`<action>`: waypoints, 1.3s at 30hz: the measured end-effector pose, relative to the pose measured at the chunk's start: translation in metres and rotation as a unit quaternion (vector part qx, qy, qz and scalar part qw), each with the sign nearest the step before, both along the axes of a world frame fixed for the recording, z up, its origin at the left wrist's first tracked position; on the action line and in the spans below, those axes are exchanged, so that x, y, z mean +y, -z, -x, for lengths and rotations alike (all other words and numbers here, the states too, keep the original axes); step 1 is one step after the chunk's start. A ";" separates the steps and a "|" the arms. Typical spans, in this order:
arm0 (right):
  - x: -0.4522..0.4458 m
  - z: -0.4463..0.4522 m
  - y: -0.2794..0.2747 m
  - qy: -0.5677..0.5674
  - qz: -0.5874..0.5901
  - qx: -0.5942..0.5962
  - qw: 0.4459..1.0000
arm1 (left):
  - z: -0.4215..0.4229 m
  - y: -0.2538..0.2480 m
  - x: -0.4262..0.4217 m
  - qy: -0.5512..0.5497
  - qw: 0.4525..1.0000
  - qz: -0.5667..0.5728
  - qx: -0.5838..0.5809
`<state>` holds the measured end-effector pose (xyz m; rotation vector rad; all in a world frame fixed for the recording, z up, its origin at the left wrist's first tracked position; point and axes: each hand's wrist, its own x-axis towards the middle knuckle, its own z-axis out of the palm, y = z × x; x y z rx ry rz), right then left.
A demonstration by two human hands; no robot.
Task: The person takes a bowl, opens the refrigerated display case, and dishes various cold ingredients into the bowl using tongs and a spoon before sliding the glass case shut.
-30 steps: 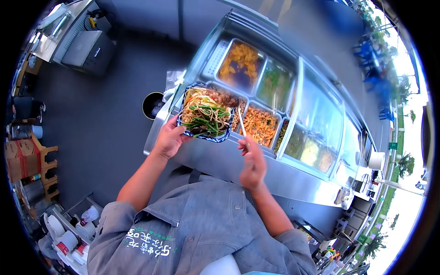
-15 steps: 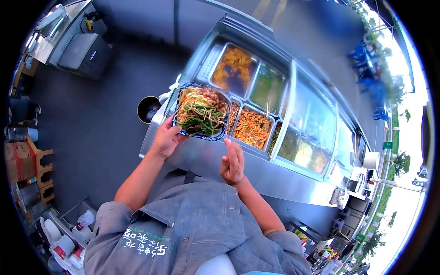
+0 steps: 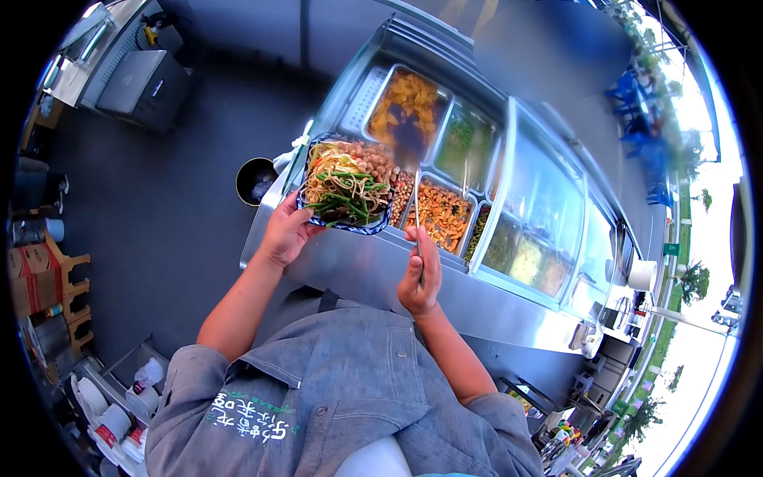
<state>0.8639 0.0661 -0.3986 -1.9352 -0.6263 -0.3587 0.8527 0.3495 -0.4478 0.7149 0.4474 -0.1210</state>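
Observation:
My left hand (image 3: 288, 232) grips the near-left rim of a blue-and-white patterned dish (image 3: 367, 230), thumb on top. The dish is heaped with noodle-like strips, green beans, dark pieces and peanuts (image 3: 367, 161). To its right, my right hand (image 3: 421, 274) is closed around the handle of a thin metal serving utensil (image 3: 417, 203), which points away from me over the food trays. I cannot make out the utensil's far end. Close by are a narrow tray of peanuts (image 3: 403, 193) and a tray of orange-brown pieces (image 3: 439, 213).
Behind these, a glass-sided metal counter (image 3: 509, 306) holds yellow-orange food (image 3: 407, 99) and greens (image 3: 465, 147) in trays. Sliding glass (image 3: 536, 203) covers its right part. A dark bin (image 3: 256, 182) stands on the floor at left. Stools (image 3: 77, 298) and boxes line the far left.
My right hand has moved right, away from the dish, and the utensil now points over the trays. The dish has shifted very slightly left and up in my left hand.

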 end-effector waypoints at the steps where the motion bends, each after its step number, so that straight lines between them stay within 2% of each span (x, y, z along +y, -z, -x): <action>1: -0.002 0.002 0.001 0.001 0.000 0.000 1.000 | 0.000 -0.001 0.000 -0.002 1.000 -0.001 -0.001; 6: -0.015 0.012 0.007 -0.027 0.085 -0.011 0.996 | -0.006 0.002 -0.002 0.001 1.000 -0.007 0.002; 16: -0.011 0.001 0.007 -0.002 0.061 -0.013 0.998 | -0.011 0.004 -0.004 0.014 1.000 -0.005 0.002; 22: -0.008 -0.020 0.030 -0.010 0.181 -0.100 0.978 | -0.013 -0.005 -0.009 0.018 1.000 0.003 0.009; 30: -0.001 0.000 0.050 -0.021 0.187 -0.090 0.978 | -0.011 0.005 -0.009 0.018 1.000 -0.008 0.006; 39: 0.003 0.019 0.053 0.027 0.163 -0.116 0.979 | -0.009 0.001 -0.016 -0.009 1.000 0.010 0.006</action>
